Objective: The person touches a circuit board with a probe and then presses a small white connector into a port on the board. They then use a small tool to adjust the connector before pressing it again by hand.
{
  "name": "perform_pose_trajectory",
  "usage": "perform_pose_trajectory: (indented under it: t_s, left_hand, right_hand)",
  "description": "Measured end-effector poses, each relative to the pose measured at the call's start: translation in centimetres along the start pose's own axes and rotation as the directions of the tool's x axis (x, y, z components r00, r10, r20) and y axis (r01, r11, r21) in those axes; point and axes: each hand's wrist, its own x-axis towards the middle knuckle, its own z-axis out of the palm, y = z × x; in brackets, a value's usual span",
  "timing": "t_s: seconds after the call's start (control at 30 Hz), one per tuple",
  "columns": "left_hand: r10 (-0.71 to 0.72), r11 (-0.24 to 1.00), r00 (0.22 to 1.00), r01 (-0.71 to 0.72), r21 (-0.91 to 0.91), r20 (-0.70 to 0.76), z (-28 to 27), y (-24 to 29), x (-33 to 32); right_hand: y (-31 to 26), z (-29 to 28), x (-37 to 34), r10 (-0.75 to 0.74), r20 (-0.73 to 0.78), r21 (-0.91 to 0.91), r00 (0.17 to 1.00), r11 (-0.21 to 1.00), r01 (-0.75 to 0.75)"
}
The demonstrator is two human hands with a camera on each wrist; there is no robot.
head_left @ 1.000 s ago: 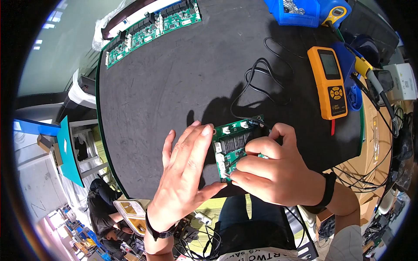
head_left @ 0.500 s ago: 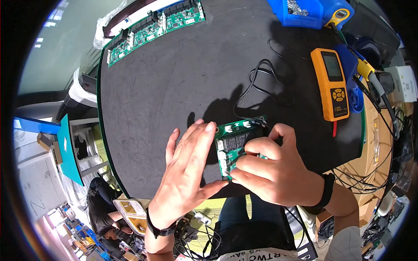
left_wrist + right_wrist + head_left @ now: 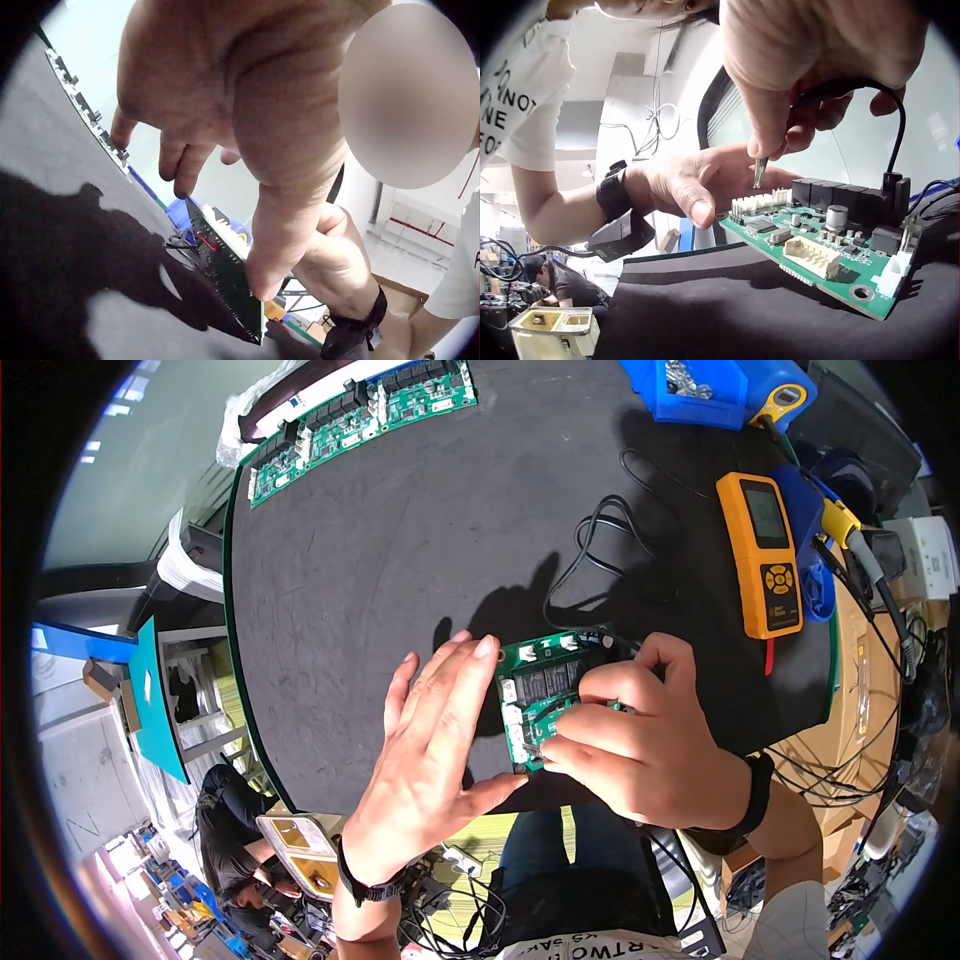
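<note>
A green circuit board (image 3: pixel 548 710) with white connectors and black relays lies under both hands at the table's near edge. My left hand (image 3: pixel 425 760) has its fingers stretched along the board's left side, with the thumb at the near corner. My right hand (image 3: pixel 640 745) is over the board's right part, fingers curled. In the right wrist view it pinches a slim metal tip (image 3: pixel 760 172) just above the row of white pin connectors (image 3: pixel 761 201); its handle is hidden in the hand. A black cable (image 3: pixel 901 131) loops from that hand toward the black relays.
More green boards (image 3: pixel 360 422) line the far left edge of the dark mat (image 3: pixel 400 550). At right stand an orange handheld meter (image 3: pixel 765 560), a blue parts bin (image 3: pixel 690 395) and a yellow-and-blue tool (image 3: pixel 835 520). A loose black cable (image 3: pixel 575 565) crosses the mat behind the board.
The right hand has shifted slightly right and away from the near edge, showing more of the board. The left hand has hardly moved; the whole view has drifted a little.
</note>
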Motion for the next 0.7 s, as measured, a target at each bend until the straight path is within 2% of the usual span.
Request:
perform_pose_trajectory:
  t_s: [0.23,0.3,0.7]
  left_hand:
    - [0.001,1.0,1.0,-0.001,0.012,-0.002,-0.12,0.24,-0.06]
    - [0.045,0.993,0.999,-0.046,0.105,0.01,-0.11,0.01,-0.09]
    - [0.046,0.993,0.999,-0.048,0.11,0.022,-0.25,0.24,0.04]
  right_hand:
    - [-0.06,-0.05,0.06,-0.003,0.008,-0.008,1.0,1.0,0.003]
    - [-0.06,-0.07,0.06,-0.004,0.012,-0.012,1.0,1.0,0.004]
    - [-0.08,-0.18,0.17,-0.024,0.016,-0.029,1.0,0.999,0.025]
